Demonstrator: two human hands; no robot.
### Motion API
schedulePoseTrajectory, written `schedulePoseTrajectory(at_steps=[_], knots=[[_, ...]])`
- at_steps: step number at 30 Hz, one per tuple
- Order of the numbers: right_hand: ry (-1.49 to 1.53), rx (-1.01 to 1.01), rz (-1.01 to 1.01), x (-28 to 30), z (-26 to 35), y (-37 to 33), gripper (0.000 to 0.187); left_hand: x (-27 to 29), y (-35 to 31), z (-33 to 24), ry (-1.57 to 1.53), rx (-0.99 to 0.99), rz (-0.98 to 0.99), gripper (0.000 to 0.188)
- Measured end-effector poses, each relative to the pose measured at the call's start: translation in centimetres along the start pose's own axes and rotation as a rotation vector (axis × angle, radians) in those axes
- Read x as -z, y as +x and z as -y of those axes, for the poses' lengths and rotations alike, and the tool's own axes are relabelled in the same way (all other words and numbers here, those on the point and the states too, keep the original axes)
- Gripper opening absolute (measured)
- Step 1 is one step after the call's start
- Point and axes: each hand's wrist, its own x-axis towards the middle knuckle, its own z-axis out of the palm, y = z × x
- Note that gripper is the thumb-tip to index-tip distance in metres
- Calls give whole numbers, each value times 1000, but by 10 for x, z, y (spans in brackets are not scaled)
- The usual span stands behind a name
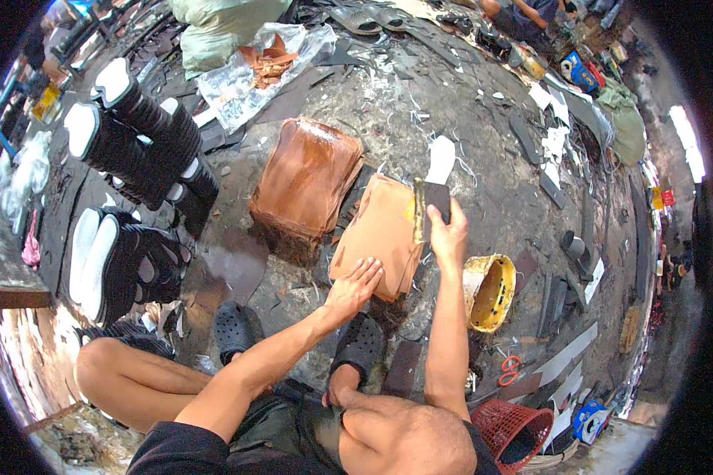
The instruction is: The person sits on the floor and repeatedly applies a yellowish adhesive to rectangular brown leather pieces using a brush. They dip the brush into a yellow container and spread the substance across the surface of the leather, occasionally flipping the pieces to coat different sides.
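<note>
Left hand (355, 290) flat, fingers extended, resting on the near end of the tan stack (375, 218). Right hand (450, 242) closed on a dark paddle (433, 194), its yellow-smeared left edge over the stack's right side, far half; contact cannot be told. Tan stack lies mid-floor, just right of the glossy brown stack (305, 176). Yellow-coated tub (474, 290) to the right, nearer; white sole (441, 161) beyond the paddle.

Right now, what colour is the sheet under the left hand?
The sheet is light tan (head view).
</note>
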Motion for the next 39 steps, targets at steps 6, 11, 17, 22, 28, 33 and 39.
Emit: schedulePoseTrajectory(at_steps=[6,11,17,22,28,33,39], knots=[[-605,-165,17,-65,-5,-33,43,-2,-30,19,-25,-50,-5,67],[-759,265,283,-90,11,55,20,3,-20,12,-29,-105,37,62],[-713,850,1141,-117,54,-36,35,-7,-29,8,-67,12,156,59],[-472,580,666,-77,24,14,44,2,6,4,-47,-45,-6,61],[-706,291,443,-55,-16,64,38,13,29,7,-115,-35,70,65],[-620,461,799,-85,15,9,33,-4,6,-20,-9,26,-12,61],[-460,742,796,-85,31,-114,25,-37,-57,-77,-351,49,84,41]])
